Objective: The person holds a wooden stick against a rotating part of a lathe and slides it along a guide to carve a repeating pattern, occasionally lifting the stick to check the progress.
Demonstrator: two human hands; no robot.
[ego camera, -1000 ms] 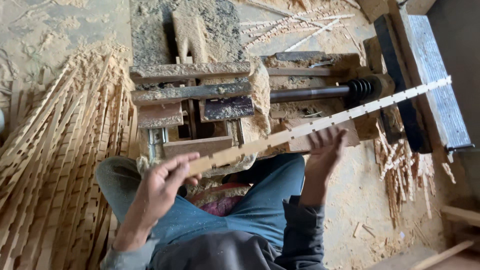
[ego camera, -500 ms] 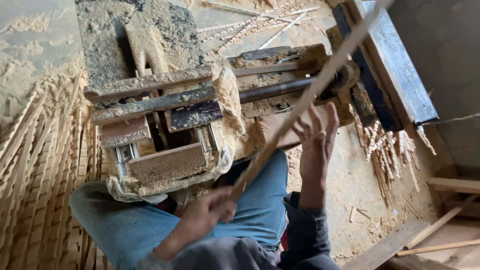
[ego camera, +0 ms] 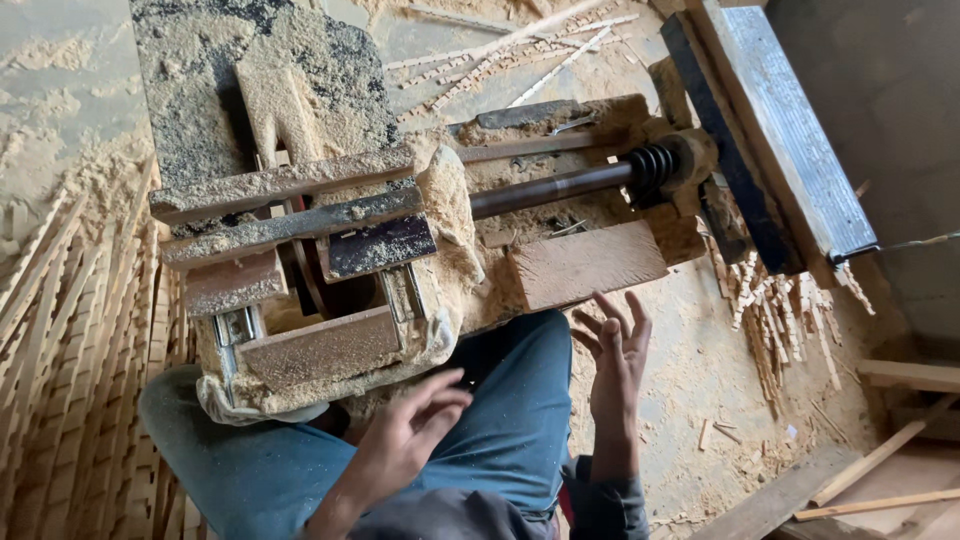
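My left hand [ego camera: 405,435] hovers over my blue-jeaned lap, fingers apart and empty, just below the sawdust-caked wooden saw machine [ego camera: 330,240]. My right hand [ego camera: 615,350] is raised with fingers spread, holding nothing, beside a wooden block [ego camera: 585,265] at the machine's near right. A dark metal shaft with a coiled spring [ego camera: 600,180] runs along the machine toward the right. The long notched wooden strip I held earlier is out of view.
A pile of notched wooden strips [ego camera: 70,370] lies on the left. Short offcuts [ego camera: 780,310] are heaped on the sawdust floor at right. A long grey plank [ego camera: 780,130] leans at upper right, and loose boards [ego camera: 880,470] lie at lower right.
The long notched strip held in both hands swung upward to the right and has left my hands. Both hands are now open and empty. The view shifted closer to the machine.
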